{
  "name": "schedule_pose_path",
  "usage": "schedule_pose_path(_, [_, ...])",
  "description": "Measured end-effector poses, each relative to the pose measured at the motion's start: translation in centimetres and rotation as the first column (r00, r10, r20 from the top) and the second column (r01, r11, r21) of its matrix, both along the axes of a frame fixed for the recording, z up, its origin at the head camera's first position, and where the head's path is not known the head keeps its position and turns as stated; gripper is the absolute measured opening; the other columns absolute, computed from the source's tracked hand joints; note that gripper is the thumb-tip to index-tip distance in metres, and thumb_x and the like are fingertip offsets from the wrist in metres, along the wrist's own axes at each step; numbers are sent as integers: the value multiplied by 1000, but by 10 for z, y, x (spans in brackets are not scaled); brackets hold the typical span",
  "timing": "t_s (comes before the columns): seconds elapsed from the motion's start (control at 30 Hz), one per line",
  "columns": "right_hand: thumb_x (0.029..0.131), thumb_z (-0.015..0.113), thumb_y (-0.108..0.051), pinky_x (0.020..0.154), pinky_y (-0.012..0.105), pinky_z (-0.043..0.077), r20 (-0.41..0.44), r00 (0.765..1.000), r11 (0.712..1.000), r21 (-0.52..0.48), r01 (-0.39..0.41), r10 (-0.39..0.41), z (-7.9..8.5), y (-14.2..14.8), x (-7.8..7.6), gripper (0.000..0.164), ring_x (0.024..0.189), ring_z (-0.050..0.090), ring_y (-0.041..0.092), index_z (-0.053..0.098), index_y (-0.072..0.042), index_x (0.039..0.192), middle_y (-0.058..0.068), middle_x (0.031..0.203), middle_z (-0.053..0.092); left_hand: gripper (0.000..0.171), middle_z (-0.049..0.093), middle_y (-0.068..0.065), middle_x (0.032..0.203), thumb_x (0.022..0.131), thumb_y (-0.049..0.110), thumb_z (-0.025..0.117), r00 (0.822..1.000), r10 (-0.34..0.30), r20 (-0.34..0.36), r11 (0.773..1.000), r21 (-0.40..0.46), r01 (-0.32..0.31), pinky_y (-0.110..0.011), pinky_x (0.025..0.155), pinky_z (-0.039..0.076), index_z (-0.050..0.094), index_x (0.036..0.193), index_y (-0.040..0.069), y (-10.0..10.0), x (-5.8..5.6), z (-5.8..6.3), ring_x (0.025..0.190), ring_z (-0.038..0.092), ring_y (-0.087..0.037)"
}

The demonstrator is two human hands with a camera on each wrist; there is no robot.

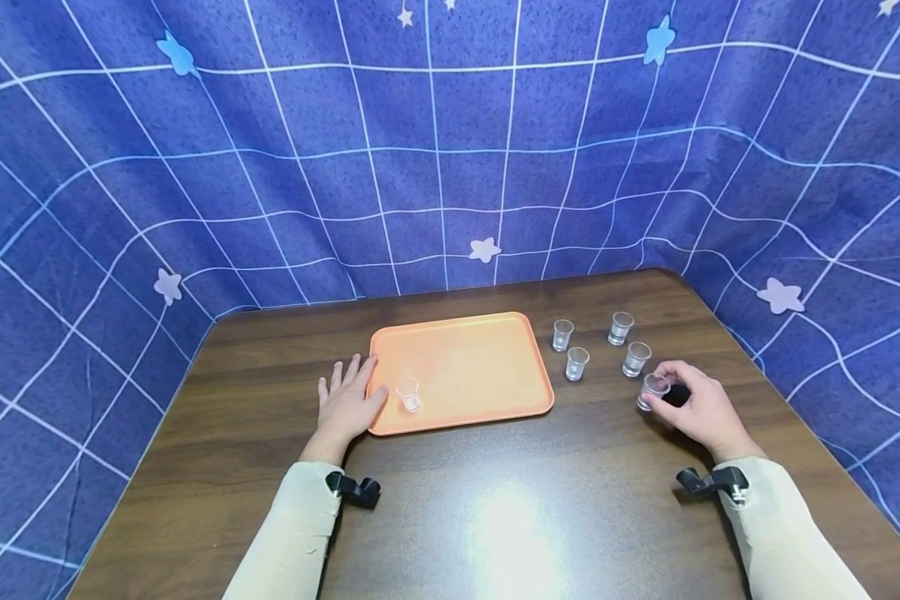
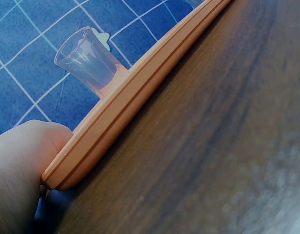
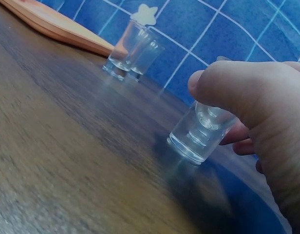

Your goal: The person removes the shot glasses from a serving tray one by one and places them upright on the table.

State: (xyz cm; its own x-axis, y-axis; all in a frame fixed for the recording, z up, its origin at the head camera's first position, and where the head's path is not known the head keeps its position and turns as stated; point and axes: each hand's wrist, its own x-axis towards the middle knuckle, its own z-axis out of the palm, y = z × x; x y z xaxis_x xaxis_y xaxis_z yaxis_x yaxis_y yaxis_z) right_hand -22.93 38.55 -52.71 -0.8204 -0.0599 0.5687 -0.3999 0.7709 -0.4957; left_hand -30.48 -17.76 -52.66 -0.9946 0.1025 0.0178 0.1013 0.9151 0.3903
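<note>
My right hand (image 1: 693,408) pinches a small clear shot glass (image 1: 653,390) between thumb and fingers at the right of the table. In the right wrist view, the thumb (image 3: 223,87) crosses the upper part of that glass, and its thick base is close over the wood. My left hand (image 1: 347,402) rests at the left edge of an orange tray (image 1: 465,367), fingers spread and the thumb over the rim. Another shot glass (image 1: 408,395) stands upright on the tray just right of that thumb, apart from it; the left wrist view shows this glass (image 2: 89,63) above the tray's side.
Several more shot glasses stand upright between the tray and my right hand, among them one near the tray (image 1: 577,364) and one farther back (image 1: 621,328). A blue curtain (image 1: 450,183) with white lines and stars hangs behind the brown wooden table (image 1: 270,358).
</note>
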Motion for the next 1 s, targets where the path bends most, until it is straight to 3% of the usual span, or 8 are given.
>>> schedule_pose_path(1.0, [69,91,-14,81,11,37,8,999,999,3,-54,54,3,4,1,42,83,58,2,65,-13,103,-2,88,67,70,17,-14,168,98,49,46,1000,-1,-1,1000,-3,1,-67,116,-7,28,161,25,-1,-1,-2,153,1,-44])
